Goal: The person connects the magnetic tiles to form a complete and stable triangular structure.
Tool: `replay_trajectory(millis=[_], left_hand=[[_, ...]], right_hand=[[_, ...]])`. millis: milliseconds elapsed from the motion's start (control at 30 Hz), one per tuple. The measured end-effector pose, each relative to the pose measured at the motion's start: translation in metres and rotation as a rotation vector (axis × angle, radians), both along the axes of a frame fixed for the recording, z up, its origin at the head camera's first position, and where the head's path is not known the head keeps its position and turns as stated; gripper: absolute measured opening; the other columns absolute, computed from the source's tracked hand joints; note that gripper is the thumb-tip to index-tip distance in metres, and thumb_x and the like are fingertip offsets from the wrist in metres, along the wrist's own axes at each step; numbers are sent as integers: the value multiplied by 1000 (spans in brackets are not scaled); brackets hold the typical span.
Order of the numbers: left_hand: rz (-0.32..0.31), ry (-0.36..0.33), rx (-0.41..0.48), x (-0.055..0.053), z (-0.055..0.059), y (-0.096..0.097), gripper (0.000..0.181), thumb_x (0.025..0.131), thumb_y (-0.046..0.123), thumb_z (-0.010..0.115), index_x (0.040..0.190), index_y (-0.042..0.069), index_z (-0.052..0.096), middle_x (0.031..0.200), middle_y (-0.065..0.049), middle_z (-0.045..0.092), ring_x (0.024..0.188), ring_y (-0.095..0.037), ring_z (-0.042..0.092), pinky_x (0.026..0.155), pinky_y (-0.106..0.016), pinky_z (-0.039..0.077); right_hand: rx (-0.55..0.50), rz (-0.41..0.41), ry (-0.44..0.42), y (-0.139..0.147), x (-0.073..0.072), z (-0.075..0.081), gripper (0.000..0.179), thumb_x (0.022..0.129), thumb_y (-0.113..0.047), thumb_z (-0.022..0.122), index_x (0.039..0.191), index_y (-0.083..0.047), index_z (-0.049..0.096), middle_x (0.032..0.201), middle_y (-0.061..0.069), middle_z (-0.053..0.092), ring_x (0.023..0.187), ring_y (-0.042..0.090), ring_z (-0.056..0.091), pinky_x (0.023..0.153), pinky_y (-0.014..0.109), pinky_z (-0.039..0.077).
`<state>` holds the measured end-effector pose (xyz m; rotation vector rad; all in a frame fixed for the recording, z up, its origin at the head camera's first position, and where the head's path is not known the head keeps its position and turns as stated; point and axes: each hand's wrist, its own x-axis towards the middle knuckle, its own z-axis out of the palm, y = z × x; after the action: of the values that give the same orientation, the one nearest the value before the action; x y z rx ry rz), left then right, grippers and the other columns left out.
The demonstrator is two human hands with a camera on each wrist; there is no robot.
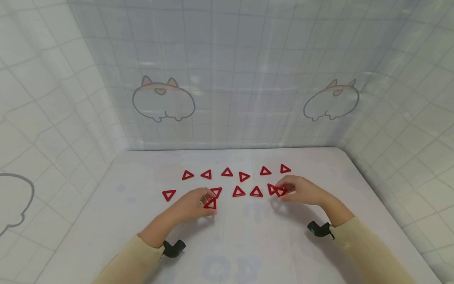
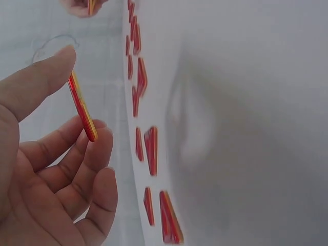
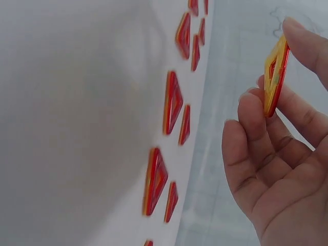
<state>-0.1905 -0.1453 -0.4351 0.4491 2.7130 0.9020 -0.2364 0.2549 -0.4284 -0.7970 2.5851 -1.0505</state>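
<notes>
My left hand (image 1: 193, 205) pinches a red triangle tile (image 2: 83, 110) between thumb and fingertips, raised above the white table. In the left wrist view the tile shows edge-on, with a yellow side. My right hand (image 1: 301, 190) holds a similar red triangle tile (image 3: 279, 84) by its corners, thumb on one end and fingers on the other. Both held tiles have an open centre. Behind the left hand, a flat triangle tile (image 1: 216, 189) is partly covered by the fingers. Another tile (image 1: 271, 189) lies partly behind the one in my right hand.
Several more red triangle tiles lie on the white table (image 1: 241, 232) in two loose rows, including a back-row tile (image 1: 186, 178) and a front-left tile (image 1: 169, 192). A tiled-pattern wall sheet (image 1: 234, 118) rises behind the table's back edge, with similar sheets at both sides.
</notes>
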Motion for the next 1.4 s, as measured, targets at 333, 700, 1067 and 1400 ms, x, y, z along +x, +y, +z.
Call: replay_trajectory(millis=[333,700,1067,1400], left_hand=[[-80,-25,13,2,-3,18,50,78,40,85,117,17,63,100,5,62,95,-16,58,76,-34,53],[-94,-65,33,-1,-2,42,50,77,45,85,115,22,62,99,9,61,90,-12,58,72,-30,53],[-116,-124,8,-2,-8,57,45,76,44,86,106,21,62,89,8,61,81,-13,60,68,-29,52],[-111,-119,-3,-8,-17,63,40,75,44,87,100,20,66,83,7,62,70,-13,62,64,-30,52]], right_hand=[[19,56,11,-28,6,4,41,83,-27,84,120,-17,68,112,-3,66,99,15,63,89,39,54],[64,99,-22,-54,12,-2,40,82,-33,84,118,-23,68,110,-5,66,98,12,62,86,39,53],[87,122,-51,-72,15,-11,37,80,-31,86,112,-21,70,106,-8,67,98,12,61,83,32,54],[132,123,-28,-87,18,-14,34,79,-32,87,107,-20,71,90,-8,66,77,11,60,69,28,54]])
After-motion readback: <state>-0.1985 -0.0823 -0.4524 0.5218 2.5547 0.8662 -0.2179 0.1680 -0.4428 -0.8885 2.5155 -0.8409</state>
